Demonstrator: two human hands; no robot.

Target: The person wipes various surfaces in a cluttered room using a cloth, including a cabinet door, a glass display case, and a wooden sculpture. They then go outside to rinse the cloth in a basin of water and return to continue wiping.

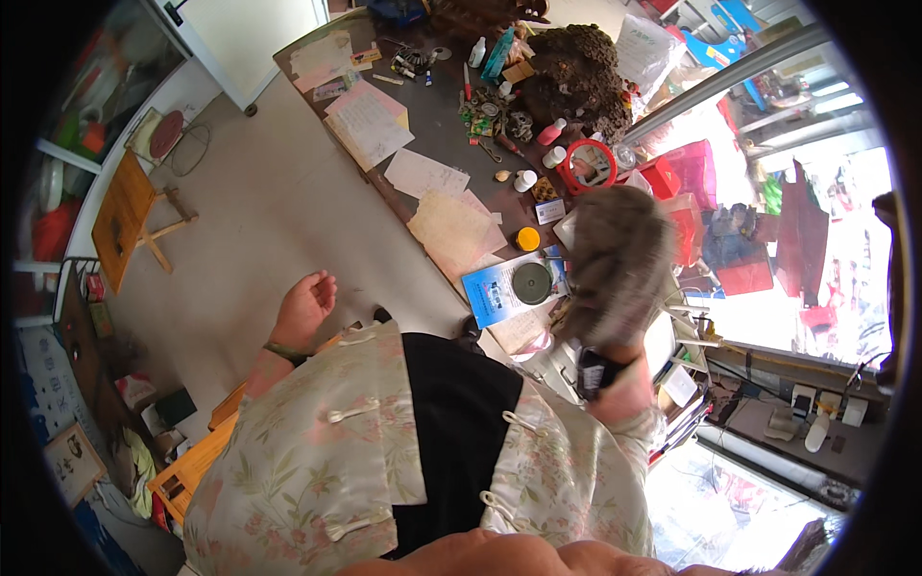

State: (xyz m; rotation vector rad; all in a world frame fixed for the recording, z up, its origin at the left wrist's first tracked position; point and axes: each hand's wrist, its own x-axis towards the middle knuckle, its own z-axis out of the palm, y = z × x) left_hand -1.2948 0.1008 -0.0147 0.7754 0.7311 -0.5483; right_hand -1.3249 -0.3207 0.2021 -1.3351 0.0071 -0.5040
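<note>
Grey-brown fur of a wig-like hairpiece (619, 254) is held up at centre right of the frame, above the cluttered surface (437, 120). It is covering the right hand (615, 370), so its grip cannot be told. The left hand (305, 305) is held loosely curled and empty at centre left, over the floor (259, 211), well apart from the hairpiece.

Daylit fisheye view, overexposed at the right

Strong daylight pours in from the right and lower right of the frame, washing detail to white there; the centre is evenly lit with soft shadows, the rim goes black, straight edges bend, and the raised right hand (615, 264) is motion-blurred.
</note>
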